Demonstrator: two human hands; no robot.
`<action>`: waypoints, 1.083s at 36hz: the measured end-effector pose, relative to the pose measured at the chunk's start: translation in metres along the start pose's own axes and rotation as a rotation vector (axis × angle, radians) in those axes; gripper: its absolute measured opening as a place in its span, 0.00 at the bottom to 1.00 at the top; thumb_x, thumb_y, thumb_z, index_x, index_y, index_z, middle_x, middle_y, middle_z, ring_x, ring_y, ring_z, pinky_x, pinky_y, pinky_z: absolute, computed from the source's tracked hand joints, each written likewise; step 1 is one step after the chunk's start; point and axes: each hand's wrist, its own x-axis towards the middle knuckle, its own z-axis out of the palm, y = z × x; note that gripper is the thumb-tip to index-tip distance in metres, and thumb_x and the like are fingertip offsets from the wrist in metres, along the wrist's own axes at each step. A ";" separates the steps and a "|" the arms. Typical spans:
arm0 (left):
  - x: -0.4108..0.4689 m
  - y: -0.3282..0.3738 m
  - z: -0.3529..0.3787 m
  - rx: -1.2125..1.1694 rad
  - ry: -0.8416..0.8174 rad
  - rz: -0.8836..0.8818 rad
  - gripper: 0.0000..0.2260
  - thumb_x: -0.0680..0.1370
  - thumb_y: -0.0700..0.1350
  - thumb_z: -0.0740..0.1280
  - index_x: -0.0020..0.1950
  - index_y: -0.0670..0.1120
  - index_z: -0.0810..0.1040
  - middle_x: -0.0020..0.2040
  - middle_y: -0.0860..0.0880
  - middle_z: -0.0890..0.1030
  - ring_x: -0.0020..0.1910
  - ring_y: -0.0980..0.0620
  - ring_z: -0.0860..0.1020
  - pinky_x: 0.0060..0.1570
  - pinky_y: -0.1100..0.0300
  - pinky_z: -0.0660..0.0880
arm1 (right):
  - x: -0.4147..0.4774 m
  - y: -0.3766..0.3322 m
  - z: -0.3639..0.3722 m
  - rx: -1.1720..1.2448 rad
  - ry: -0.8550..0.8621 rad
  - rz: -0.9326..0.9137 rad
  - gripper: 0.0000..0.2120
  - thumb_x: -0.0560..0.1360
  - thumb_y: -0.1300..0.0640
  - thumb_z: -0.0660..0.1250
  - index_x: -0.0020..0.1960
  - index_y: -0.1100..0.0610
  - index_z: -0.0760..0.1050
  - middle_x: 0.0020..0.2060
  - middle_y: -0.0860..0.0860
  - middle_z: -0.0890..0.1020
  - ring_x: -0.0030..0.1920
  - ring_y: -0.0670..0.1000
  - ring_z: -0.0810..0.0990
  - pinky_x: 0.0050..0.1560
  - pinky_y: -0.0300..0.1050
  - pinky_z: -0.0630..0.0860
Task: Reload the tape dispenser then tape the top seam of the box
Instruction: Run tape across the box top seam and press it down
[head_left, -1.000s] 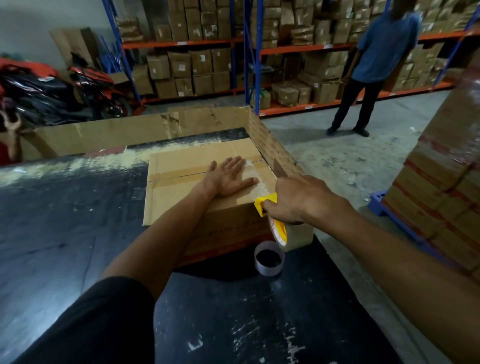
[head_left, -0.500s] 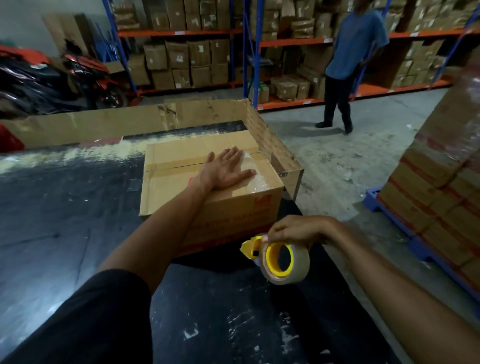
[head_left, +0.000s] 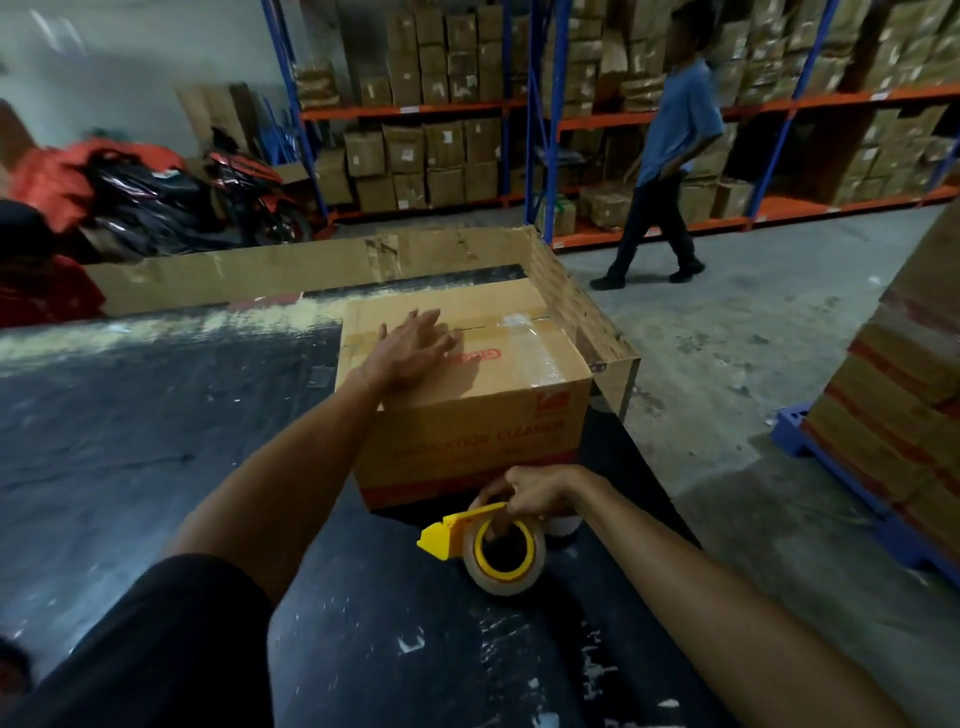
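Note:
A closed cardboard box (head_left: 483, 415) with red print stands on the dark table (head_left: 130, 441). Clear tape shines across the right part of its top seam. My left hand (head_left: 410, 348) lies flat and spread on the left part of the box top. My right hand (head_left: 530, 496) grips the yellow tape dispenser (head_left: 493, 545), which carries a roll of clear tape and rests on the table just in front of the box. Behind the dispenser an empty tape core (head_left: 563, 526) peeks out, mostly hidden by my hand.
A low cardboard wall (head_left: 311, 265) lines the table's far and right edges. A person in a blue shirt (head_left: 665, 171) walks past the blue and orange shelving (head_left: 545, 104). Stacked boxes on a blue pallet (head_left: 909, 395) stand at the right. Motorbikes (head_left: 156, 197) are parked at the far left.
My right hand pulled the dispenser off the box's front edge and lowered it to the table in front of the box. My left hand slid left along the box top. The person walked left.

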 end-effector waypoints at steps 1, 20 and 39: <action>-0.007 -0.004 -0.003 0.002 0.003 -0.021 0.30 0.83 0.63 0.54 0.81 0.51 0.57 0.83 0.44 0.54 0.82 0.44 0.51 0.79 0.40 0.40 | 0.006 -0.003 0.002 -0.012 -0.004 0.000 0.23 0.76 0.53 0.75 0.71 0.49 0.78 0.54 0.46 0.83 0.54 0.47 0.81 0.52 0.40 0.77; -0.031 -0.047 0.004 0.289 -0.055 -0.028 0.32 0.82 0.65 0.45 0.83 0.52 0.50 0.84 0.50 0.49 0.82 0.48 0.48 0.78 0.36 0.43 | 0.103 -0.040 0.042 -0.309 0.167 0.014 0.29 0.81 0.49 0.68 0.79 0.52 0.65 0.78 0.56 0.67 0.74 0.62 0.69 0.68 0.54 0.70; -0.053 -0.050 0.007 0.251 0.222 0.144 0.26 0.84 0.62 0.48 0.77 0.52 0.66 0.82 0.50 0.61 0.82 0.48 0.54 0.75 0.29 0.40 | 0.045 -0.035 0.065 -0.630 0.754 -0.051 0.13 0.83 0.62 0.59 0.64 0.57 0.77 0.55 0.58 0.83 0.57 0.63 0.81 0.53 0.54 0.75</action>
